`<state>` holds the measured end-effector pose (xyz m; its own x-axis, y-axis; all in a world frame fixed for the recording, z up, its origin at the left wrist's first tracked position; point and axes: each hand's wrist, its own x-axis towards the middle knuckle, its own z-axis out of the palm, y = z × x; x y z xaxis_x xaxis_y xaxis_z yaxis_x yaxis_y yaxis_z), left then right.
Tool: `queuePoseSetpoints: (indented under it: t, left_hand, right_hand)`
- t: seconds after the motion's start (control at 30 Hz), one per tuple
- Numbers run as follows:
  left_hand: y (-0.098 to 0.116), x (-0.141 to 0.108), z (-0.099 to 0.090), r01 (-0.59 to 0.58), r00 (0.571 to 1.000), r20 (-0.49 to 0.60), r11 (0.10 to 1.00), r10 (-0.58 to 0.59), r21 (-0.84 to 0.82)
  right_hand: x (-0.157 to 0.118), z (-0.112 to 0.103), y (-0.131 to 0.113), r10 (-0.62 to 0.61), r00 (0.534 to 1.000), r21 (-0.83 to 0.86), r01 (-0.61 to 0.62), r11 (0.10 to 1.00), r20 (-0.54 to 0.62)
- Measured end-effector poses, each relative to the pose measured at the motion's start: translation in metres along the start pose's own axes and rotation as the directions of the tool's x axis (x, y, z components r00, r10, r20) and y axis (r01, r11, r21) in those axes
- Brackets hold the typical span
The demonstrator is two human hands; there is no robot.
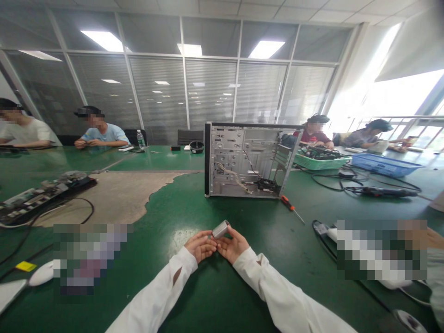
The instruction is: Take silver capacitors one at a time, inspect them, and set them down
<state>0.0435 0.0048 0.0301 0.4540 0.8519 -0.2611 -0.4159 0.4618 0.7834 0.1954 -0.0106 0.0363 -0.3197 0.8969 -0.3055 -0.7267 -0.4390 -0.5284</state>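
Note:
A small silvery-grey cylindrical part [221,229] is held tilted above the green table, low in the middle of the head view. My right hand [233,243] grips it between thumb and fingers. My left hand [201,246] touches its left end with the fingertips, its other fingers curled below. Beyond my hands an open computer case [247,162] stands upright on the table, with cables and a dark part inside near its bottom. Just right of the case lies an orange-handled screwdriver [292,209].
Green basket [322,162] of cables and blue basket [385,165] stand back right. Black cables and a dark tool [385,191] lie before them. A circuit assembly [45,196] is at left. A co-worker's hand [433,239] is at the right edge; other people sit behind.

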Motion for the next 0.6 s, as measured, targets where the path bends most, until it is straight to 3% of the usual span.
queuePoseSetpoints:
  t: [0.1,0.27,0.5,0.6]
  left_hand:
    - [0.000,0.000,0.000,0.002,1.000,0.005,1.000,-0.002,0.001]
    - [0.000,0.000,-0.001,0.002,1.000,0.023,1.000,-0.002,-0.003]
    - [-0.001,0.002,-0.001,-0.008,0.999,-0.031,1.000,0.007,-0.018]
    - [-0.001,0.000,0.002,-0.003,0.999,-0.041,1.000,0.003,-0.002]
  right_hand:
    - [0.001,0.001,0.005,-0.165,0.986,-0.069,0.164,0.984,-0.018]
    - [0.006,-0.001,0.016,-0.393,0.920,-0.213,0.385,0.898,0.007]
    - [0.008,-0.007,0.027,-0.665,0.737,-0.605,0.585,0.540,0.120]
    - [0.001,-0.005,0.023,-0.690,0.703,-0.646,0.610,0.459,0.173]
